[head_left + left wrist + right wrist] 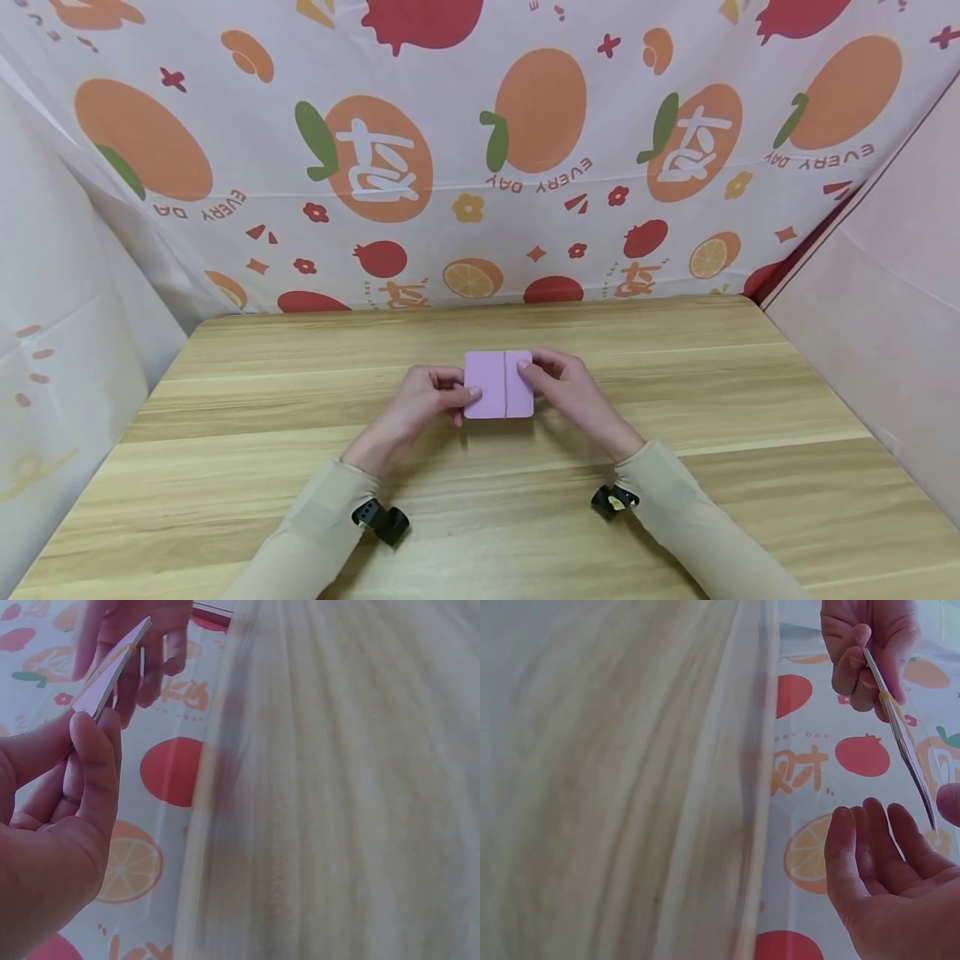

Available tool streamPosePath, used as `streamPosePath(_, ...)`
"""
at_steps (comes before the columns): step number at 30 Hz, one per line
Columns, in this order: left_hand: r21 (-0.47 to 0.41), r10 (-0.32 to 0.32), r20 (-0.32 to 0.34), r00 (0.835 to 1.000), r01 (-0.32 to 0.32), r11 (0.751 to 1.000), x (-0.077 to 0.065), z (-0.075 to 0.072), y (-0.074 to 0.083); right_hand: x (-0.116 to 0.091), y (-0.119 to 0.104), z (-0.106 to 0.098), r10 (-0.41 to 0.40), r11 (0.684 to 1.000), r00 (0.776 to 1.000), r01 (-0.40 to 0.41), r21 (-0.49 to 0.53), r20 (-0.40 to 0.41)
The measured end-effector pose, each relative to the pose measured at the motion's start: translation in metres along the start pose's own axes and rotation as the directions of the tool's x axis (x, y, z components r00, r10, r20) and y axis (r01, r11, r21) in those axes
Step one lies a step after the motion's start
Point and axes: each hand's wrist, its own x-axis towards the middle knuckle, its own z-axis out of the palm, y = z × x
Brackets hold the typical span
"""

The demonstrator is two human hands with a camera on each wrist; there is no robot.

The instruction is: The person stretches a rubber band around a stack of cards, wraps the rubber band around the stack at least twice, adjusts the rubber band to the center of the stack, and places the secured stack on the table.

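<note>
A small, flat lilac pad (486, 383) with rounded corners stands tilted up above the wooden table in the head view. A thin tan elastic band (506, 383) runs across its face, right of centre. My left hand (420, 408) pinches the pad's left edge, thumb in front and fingertips behind. My right hand (566, 387) is at the right edge, its thumb over the front face. In the right wrist view, a gap separates this right hand's loosely bent fingers (885, 851) from the pad. Edge-on, the pad (112, 679) looks thin in the left wrist view.
A light wood-grain table (480, 517) lies under both hands. Behind it hangs a white fruit-printed cloth (465, 133), with pale cloth along the left and right sides. Dark straps (381, 521) sit at the sleeved wrists.
</note>
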Motion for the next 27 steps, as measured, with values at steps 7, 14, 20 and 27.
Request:
streamPosePath(7, 0.005, -0.01, -0.023, 1.0, 0.01, 1.0, -0.001, -0.003, 0.002, -0.002, 0.004, 0.001, 0.091, 0.994, 0.992, -0.095, 0.045, 0.089)
streamPosePath(14, 0.018, -0.013, -0.037, 0.999, 0.014, 1.0, -0.003, -0.005, 0.003, -0.004, 0.011, 0.005, 0.121, 0.991, 0.977, -0.129, 0.034, 0.176)
streamPosePath(20, 0.027, -0.008, -0.045, 0.999, 0.01, 1.0, -0.004, -0.006, 0.004, -0.005, 0.014, 0.01, 0.151, 0.988, 0.972, -0.154, 0.003, 0.183)
streamPosePath(27, 0.026, 0.0, -0.067, 0.998, 0.001, 1.0, -0.006, -0.003, 0.007, -0.006, 0.015, 0.011, 0.162, 0.987, 0.971, -0.156, -0.045, 0.177)
